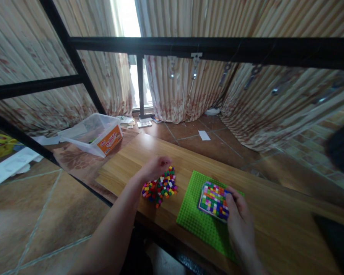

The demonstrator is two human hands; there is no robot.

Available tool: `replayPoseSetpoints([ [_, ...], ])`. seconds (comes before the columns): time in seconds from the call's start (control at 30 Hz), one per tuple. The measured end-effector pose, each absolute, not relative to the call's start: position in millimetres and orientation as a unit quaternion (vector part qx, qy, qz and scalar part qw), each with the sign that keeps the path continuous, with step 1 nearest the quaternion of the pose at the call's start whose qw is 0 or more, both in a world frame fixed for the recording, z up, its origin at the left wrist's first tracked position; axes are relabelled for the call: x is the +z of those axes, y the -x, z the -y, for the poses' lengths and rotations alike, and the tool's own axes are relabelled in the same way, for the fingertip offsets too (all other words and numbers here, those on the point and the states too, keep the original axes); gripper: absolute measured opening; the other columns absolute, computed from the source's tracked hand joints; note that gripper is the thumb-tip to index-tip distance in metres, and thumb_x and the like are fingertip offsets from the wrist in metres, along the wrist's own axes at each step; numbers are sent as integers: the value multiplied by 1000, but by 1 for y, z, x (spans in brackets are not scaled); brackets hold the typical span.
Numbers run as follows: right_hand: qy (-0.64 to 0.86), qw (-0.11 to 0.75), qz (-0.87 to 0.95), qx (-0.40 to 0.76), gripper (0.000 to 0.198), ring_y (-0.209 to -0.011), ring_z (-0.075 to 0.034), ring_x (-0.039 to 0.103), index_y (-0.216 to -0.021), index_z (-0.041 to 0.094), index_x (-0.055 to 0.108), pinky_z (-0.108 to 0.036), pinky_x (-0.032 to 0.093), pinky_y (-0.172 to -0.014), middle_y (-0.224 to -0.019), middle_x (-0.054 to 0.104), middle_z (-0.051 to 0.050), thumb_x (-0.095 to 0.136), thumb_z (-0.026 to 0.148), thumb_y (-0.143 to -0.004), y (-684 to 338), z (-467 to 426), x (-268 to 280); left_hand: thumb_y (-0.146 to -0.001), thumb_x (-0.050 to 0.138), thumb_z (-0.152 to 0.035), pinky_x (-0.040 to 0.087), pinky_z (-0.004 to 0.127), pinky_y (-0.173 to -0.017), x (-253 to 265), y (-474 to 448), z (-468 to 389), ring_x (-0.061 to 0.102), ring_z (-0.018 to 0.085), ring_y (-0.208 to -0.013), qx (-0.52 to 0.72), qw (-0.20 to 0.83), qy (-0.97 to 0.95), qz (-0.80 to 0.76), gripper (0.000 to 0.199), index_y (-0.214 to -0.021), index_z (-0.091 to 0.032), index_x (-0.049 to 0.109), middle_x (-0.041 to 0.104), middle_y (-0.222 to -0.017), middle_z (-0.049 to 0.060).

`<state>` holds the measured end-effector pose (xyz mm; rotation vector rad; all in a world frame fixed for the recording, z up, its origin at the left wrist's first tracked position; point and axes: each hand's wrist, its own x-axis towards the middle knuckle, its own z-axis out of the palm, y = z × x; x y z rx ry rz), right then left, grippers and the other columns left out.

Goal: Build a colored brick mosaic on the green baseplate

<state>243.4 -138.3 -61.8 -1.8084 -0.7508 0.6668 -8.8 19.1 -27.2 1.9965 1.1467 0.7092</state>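
Note:
Over the far side of a heap of tiny colourful toy bricks (166, 185), my left hand (157, 167) is closed with its fingers curled together. Whatever it may hold is too small to make out. My right hand (240, 214) grips the right edge of a multicoloured brick block (213, 198), its thumb lying on top and the fingers along the far side. The block, packed with small bricks of many colours, is over a studded green baseplate (189, 210). My right hand hides part of that plate and the block's right end.
The long wooden table (149, 147) carries the heap and the plate; a dark flat object (334, 236) lies at its right end. A clear plastic bin (94, 133) with an orange label stands beyond the left end. A black metal frame (189, 45) crosses before striped curtains (174, 91).

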Motion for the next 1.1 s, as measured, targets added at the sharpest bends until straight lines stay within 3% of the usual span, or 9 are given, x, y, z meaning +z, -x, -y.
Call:
replayPoseSetpoints([
  [0.13, 745, 515, 320, 277, 60, -89, -24, 65, -124, 22, 63, -36, 50, -79, -118, 68, -8, 54, 64, -81, -243, 138, -61, -85, 50, -19, 53, 29, -82, -29, 6, -22, 65, 18, -86, 272, 317, -786, -455, 24, -92, -13, 72, 73, -89, 5],
  [0.33, 744, 512, 339, 263, 60, -94, -24, 64, -122, 20, 63, -36, 49, -82, -120, 68, -10, 54, 63, -82, -243, 137, -62, -81, 52, -12, 50, 31, -91, -35, -7, -21, 65, 21, -97, 171, 174, -851, -465, 29, -99, -19, 74, 72, -106, 8],
  [0.57, 743, 513, 346, 255, 60, -103, -27, 62, -123, 20, 63, -41, 46, -91, -121, 68, -11, 54, 62, -82, -244, 135, -64, -84, 52, -12, 50, 30, -85, -33, -19, -20, 65, 21, -91, 101, 116, -861, -485, 22, -82, -19, 73, 70, -92, 7],
  [0.7, 737, 521, 345, 258, 57, -101, -27, 63, -121, 20, 64, -42, 47, -89, -120, 68, -11, 54, 61, -82, -245, 134, -66, -86, 52, -14, 49, 29, -84, -28, -23, -18, 64, 19, -88, 151, 150, -861, -461, 20, -82, -19, 71, 70, -91, 6],
  [0.87, 724, 541, 346, 252, 51, -101, -27, 63, -117, 21, 66, -42, 48, -90, -117, 69, -10, 54, 57, -84, -244, 133, -67, -89, 54, -18, 49, 28, -87, -21, -51, 0, 65, 17, -92, 278, 282, -846, -358, 15, -88, -18, 69, 71, -92, 4],
  [1.1, 712, 555, 339, 267, 50, -102, -27, 64, -116, 21, 66, -42, 50, -89, -119, 69, -10, 54, 56, -84, -244, 132, -65, -90, 52, -17, 49, 25, -81, -23, -91, 18, 67, 15, -86, 253, 348, -848, -308, 18, -93, -19, 70, 74, -91, 1],
])
